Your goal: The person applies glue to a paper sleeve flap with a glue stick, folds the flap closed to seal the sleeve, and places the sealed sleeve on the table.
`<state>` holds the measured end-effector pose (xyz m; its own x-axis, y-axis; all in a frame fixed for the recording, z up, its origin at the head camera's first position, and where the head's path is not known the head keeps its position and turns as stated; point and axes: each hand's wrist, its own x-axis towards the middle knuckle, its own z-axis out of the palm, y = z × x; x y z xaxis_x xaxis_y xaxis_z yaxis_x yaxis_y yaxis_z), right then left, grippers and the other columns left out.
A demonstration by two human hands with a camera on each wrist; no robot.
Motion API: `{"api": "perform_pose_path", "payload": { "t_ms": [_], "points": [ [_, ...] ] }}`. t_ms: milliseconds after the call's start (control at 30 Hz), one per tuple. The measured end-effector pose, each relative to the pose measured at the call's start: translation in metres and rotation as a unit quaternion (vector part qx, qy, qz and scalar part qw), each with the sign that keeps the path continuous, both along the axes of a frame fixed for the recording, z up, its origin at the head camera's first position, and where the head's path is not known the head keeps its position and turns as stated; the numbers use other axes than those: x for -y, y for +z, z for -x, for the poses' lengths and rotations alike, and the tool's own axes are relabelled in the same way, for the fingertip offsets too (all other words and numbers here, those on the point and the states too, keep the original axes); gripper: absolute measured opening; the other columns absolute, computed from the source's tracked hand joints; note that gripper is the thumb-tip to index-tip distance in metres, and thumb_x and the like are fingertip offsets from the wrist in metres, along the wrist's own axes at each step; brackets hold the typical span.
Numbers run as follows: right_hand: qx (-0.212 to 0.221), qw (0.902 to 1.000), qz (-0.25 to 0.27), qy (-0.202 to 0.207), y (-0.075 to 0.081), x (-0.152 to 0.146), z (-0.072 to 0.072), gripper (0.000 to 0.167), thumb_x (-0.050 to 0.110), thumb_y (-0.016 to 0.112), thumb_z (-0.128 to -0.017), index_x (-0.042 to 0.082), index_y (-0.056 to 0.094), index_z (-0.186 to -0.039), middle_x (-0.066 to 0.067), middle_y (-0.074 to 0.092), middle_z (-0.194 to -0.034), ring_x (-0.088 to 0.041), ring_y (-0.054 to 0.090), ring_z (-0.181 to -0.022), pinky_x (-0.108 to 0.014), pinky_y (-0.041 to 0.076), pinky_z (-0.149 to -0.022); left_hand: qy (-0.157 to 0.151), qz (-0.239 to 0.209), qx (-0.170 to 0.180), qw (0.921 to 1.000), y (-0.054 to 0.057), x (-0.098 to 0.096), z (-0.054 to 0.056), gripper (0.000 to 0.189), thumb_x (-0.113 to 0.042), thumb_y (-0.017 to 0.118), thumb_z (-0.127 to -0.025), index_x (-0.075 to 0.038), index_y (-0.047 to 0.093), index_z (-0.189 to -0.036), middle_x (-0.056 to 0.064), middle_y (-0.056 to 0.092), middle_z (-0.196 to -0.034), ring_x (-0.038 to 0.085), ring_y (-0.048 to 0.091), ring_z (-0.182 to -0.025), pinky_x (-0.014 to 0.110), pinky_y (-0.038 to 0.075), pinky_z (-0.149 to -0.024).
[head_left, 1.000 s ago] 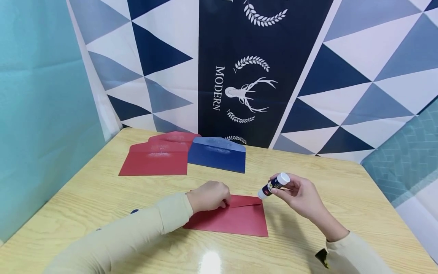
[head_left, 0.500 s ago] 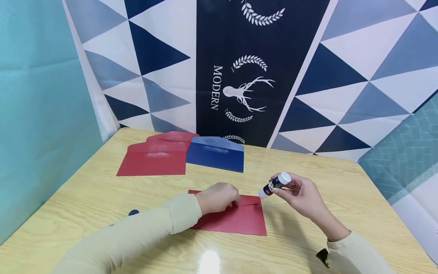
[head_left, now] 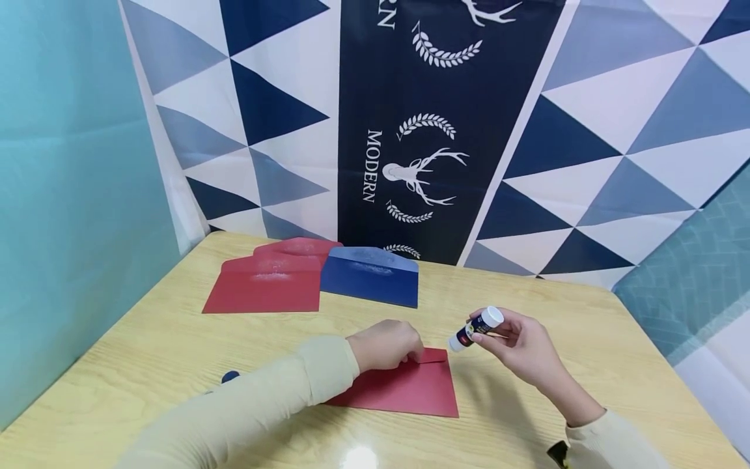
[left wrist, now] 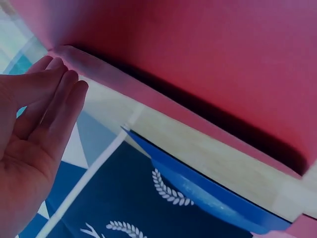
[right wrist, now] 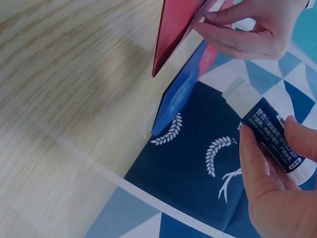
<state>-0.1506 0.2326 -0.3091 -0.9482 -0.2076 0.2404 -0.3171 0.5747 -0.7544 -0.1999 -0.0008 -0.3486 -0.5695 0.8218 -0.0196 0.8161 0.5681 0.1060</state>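
Note:
A red envelope (head_left: 410, 389) lies on the wooden table in front of me, its narrow flap (left wrist: 173, 106) along the far side. My left hand (head_left: 387, 345) reaches across it and pinches the flap between thumb and fingertips, near its right end. The hand hides the left part of the flap in the head view. In my right hand (head_left: 524, 345) a glue stick (head_left: 476, 328) is gripped between thumb and fingers. It tilts, with one white end pointing down-left beside the envelope's far right corner. The right wrist view shows printed text on its dark label (right wrist: 272, 134).
Behind, two red envelopes (head_left: 263, 296) overlap at the left, and a blue envelope (head_left: 369, 285) is beside them; whitish smears mark their flaps. A small dark blue round object (head_left: 230, 376) sits by the left forearm. A patterned cloth (head_left: 404, 98) hangs along the table's back edge.
My left hand has slid to the right along the red envelope's flap. The right hand keeps the glue stick nearly in place. The head view has tilted slightly upward.

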Motion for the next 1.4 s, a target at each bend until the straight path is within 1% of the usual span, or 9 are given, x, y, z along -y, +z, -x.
{"api": "perform_pose_path", "payload": {
  "t_ms": [100, 300, 467, 600, 767, 1033, 1133, 1233, 1400],
  "points": [
    [-0.003, 1.0, 0.0, 0.001, -0.003, -0.001, -0.002, 0.03, 0.011, 0.075, -0.082, 0.0, 0.066, -0.109, -0.019, 0.072, -0.101, -0.005, 0.072, -0.084, -0.017, 0.056, -0.067, -0.006, 0.005, -0.013, 0.9999, -0.005, -0.004, -0.004, 0.027, -0.002, 0.068, -0.085, -0.024, 0.076, -0.099, -0.011, 0.074, -0.095, -0.002, 0.064, -0.083, 0.009, 0.05, -0.075],
    [-0.021, 0.9998, -0.005, 0.0, -0.004, -0.002, -0.003, 0.028, 0.008, 0.075, -0.081, 0.001, 0.067, -0.107, -0.016, 0.073, -0.099, 0.006, 0.068, -0.083, -0.017, 0.056, -0.067, 0.009, -0.012, -0.027, 0.9995, -0.012, -0.005, -0.007, 0.028, -0.001, 0.066, -0.087, -0.025, 0.076, -0.097, -0.012, 0.073, -0.092, -0.003, 0.062, -0.081, 0.008, 0.049, -0.077],
    [-0.009, 1.0, 0.001, -0.002, -0.005, -0.002, -0.005, 0.029, 0.008, 0.074, -0.082, 0.001, 0.067, -0.109, -0.016, 0.072, -0.101, 0.005, 0.068, -0.083, -0.017, 0.056, -0.067, 0.022, -0.029, -0.018, 0.9992, -0.013, 0.0, -0.009, 0.027, -0.002, 0.066, -0.087, -0.024, 0.077, -0.097, -0.011, 0.074, -0.094, -0.001, 0.065, -0.085, 0.011, 0.051, -0.08],
    [-0.004, 1.0, 0.008, 0.002, -0.008, -0.002, -0.006, 0.029, 0.006, 0.075, -0.081, -0.001, 0.066, -0.108, -0.003, 0.073, -0.099, 0.007, 0.067, -0.084, -0.017, 0.056, -0.068, 0.036, -0.034, -0.014, 0.9987, -0.013, 0.011, -0.012, 0.025, -0.001, 0.067, -0.085, -0.022, 0.077, -0.094, -0.009, 0.074, -0.094, 0.001, 0.066, -0.087, 0.013, 0.052, -0.079],
    [-0.02, 0.9997, 0.012, 0.003, -0.01, 0.0, -0.004, 0.028, 0.004, 0.074, -0.08, -0.001, 0.066, -0.107, 0.018, 0.07, -0.094, 0.01, 0.066, -0.084, -0.016, 0.056, -0.068, 0.053, -0.03, -0.038, 0.9974, -0.013, 0.025, -0.013, 0.024, -0.002, 0.067, -0.084, -0.023, 0.077, -0.089, -0.011, 0.074, -0.09, 0.002, 0.068, -0.087, 0.015, 0.053, -0.077],
    [-0.03, 0.9992, 0.012, 0.023, -0.007, 0.002, 0.002, 0.027, 0.004, 0.074, -0.081, -0.001, 0.067, -0.107, 0.024, 0.067, -0.092, 0.009, 0.066, -0.084, -0.015, 0.055, -0.068, 0.055, -0.062, -0.066, 0.9944, -0.017, 0.03, -0.009, 0.024, -0.001, 0.067, -0.083, -0.023, 0.076, -0.085, -0.012, 0.074, -0.084, 0.002, 0.067, -0.08, 0.015, 0.052, -0.069],
    [-0.026, 0.9994, 0.01, 0.021, -0.006, 0.003, 0.003, 0.027, 0.004, 0.073, -0.081, -0.001, 0.066, -0.108, 0.016, 0.071, -0.092, 0.009, 0.066, -0.083, -0.015, 0.056, -0.067, 0.063, -0.067, -0.046, 0.9946, -0.016, 0.03, -0.008, 0.025, 0.0, 0.068, -0.082, -0.023, 0.077, -0.089, -0.011, 0.074, -0.088, 0.003, 0.068, -0.084, 0.016, 0.053, -0.073],
    [-0.024, 0.9995, 0.01, 0.02, -0.004, 0.003, 0.002, 0.028, 0.004, 0.073, -0.082, -0.001, 0.066, -0.108, 0.016, 0.071, -0.093, 0.009, 0.066, -0.084, -0.015, 0.056, -0.068, 0.082, -0.068, -0.015, 0.9942, -0.012, 0.032, -0.007, 0.026, 0.001, 0.068, -0.082, -0.021, 0.077, -0.092, -0.011, 0.075, -0.091, 0.004, 0.069, -0.087, 0.017, 0.054, -0.077],
    [-0.024, 0.9995, 0.013, 0.016, -0.001, 0.004, 0.002, 0.029, 0.004, 0.073, -0.081, -0.002, 0.065, -0.109, 0.026, 0.068, -0.089, 0.01, 0.066, -0.083, -0.015, 0.055, -0.066, 0.111, -0.074, 0.004, 0.9911, -0.007, 0.044, -0.008, 0.023, 0.002, 0.069, -0.08, -0.018, 0.077, -0.089, -0.007, 0.074, -0.088, 0.006, 0.068, -0.085, 0.018, 0.054, -0.076]
  ]
}}
